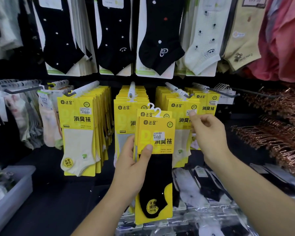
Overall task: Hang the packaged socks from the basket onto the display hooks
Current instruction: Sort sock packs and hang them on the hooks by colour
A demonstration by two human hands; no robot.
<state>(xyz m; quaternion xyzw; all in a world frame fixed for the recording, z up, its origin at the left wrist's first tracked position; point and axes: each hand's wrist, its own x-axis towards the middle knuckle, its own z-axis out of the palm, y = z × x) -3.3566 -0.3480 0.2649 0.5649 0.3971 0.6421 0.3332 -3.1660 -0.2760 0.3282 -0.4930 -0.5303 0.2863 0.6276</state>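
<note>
My left hand grips a small stack of yellow sock packs holding black socks, thumb across the front card, white hangers at the top. My right hand hovers just right of the stack with curled fingers, thumb and forefinger near the price label of a hanging yellow pack; whether it pinches that pack is unclear. Three display hooks carry rows of matching yellow packs behind the stack.
A clear plastic bin stands at lower left. Wrapped socks lie in a pile below my hands. Copper-coloured hangers crowd the right side. Larger black, white and beige sock cards hang above.
</note>
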